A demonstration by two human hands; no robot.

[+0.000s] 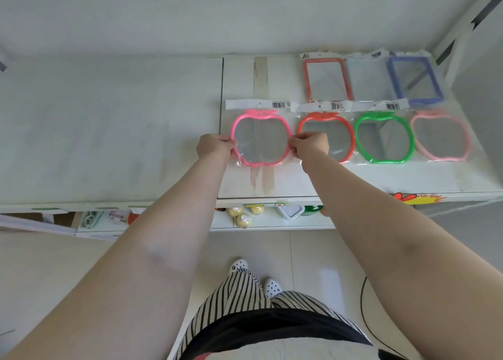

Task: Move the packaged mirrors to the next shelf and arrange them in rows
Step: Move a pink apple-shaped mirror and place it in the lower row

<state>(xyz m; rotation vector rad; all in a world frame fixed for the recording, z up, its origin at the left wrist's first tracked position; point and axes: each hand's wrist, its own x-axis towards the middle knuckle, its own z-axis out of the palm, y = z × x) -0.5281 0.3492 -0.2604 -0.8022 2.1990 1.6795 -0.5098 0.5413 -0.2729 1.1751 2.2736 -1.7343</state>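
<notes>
Both hands grasp one packaged mirror, the bright pink apple-shaped mirror (260, 139), at the front of the white shelf (381, 180). The left hand (213, 146) pinches the frame's left edge, its fingers (230, 142) curled closed on the pink rim and the clear plastic wrap. The right hand (310, 143) does the same at the frame's right edge, fingers (295, 144) clenched on the rim. The mirror lies between the two sets of fingers, and whether it rests flat on the shelf or is lifted slightly cannot be told.

Just beyond the right-hand fingers, partly under that hand, lies the red apple-shaped mirror (337, 139). Further out on the same side come the green apple-shaped mirror (384, 139) and then the pale pink apple-shaped mirror (439, 136), all four forming one row along the shelf front, each in a clear bag with a white barcode header.

Behind that row, further from the fingers toward the wall, a second row holds the red rectangular mirror (328, 80), a rectangular one with a pale frame (367, 80) and the blue rectangular mirror (415, 80), edges close together or overlapping.

Strips of brown tape (260, 71) run across the shelf above and below the held mirror. To the outside of the left-hand fingers, the neighbouring shelf section (109, 131) is bare white. Below the shelf edge, small yellow-capped bottles (243, 215) sit on a lower level.
</notes>
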